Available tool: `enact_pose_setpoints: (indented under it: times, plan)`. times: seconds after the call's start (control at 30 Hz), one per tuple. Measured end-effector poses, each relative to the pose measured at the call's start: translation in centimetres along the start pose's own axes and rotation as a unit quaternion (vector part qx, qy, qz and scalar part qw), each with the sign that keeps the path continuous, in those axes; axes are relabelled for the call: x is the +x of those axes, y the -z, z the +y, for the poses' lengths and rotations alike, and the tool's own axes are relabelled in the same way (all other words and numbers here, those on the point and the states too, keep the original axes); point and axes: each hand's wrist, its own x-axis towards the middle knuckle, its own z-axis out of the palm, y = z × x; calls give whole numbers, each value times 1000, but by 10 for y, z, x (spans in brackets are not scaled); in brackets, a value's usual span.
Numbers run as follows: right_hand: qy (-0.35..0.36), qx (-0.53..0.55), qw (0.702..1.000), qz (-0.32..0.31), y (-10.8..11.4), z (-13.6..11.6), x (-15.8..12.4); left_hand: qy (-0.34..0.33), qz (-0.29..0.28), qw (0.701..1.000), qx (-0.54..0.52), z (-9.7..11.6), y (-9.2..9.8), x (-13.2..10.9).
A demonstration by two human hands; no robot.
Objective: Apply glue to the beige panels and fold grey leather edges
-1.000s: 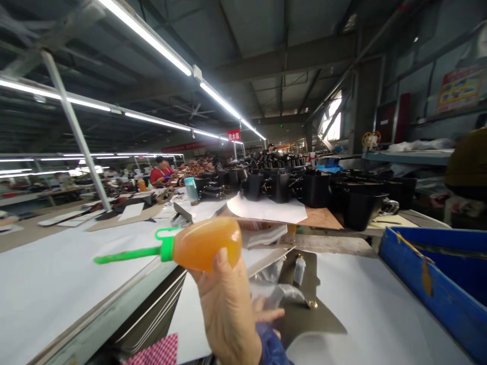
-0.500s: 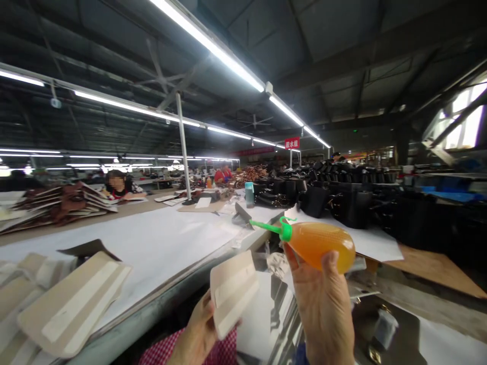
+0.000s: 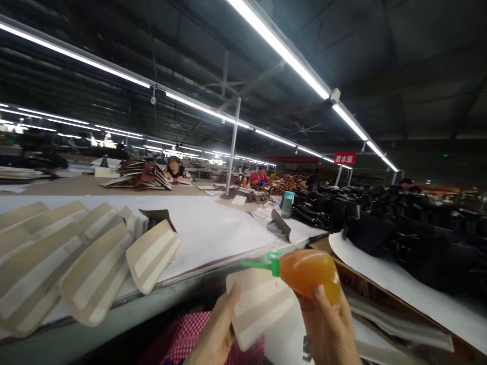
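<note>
Right fingers closed round bottle, left fingers closed on beige panel (red sign: “胶水组”).

I get 1 left hand and 1 right hand, 1 orange bottle, 1 held beige panel, plus 5+ loose panels, too overlapped for an exact number. Also 1 blue-lidded cup, 1 red sign, 1 tall pole, at least 2 ceiling fans and 2 co-workers. Black pieces? Way too jumbled, lol.

White characters on the red sign read "胶水组". The distant red banner is too small to read.
</note>
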Motion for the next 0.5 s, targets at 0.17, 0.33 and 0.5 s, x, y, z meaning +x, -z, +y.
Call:
enact_pose_setpoints:
  times: [0.17, 0.33, 0.5]
  plan:
    - [-9, -28, 999, -16, -1, 3, -8, 14, -54, 997, -54, 13, -24, -28]
    - [-16, -50, 999, 5, -15, -6, -16, -19, -64, 997, -33, 24, -33, -38]
    - [26, -105, 994, -29, -21, -13, -22, -67, -56, 996, -1, 29, -34, -37]
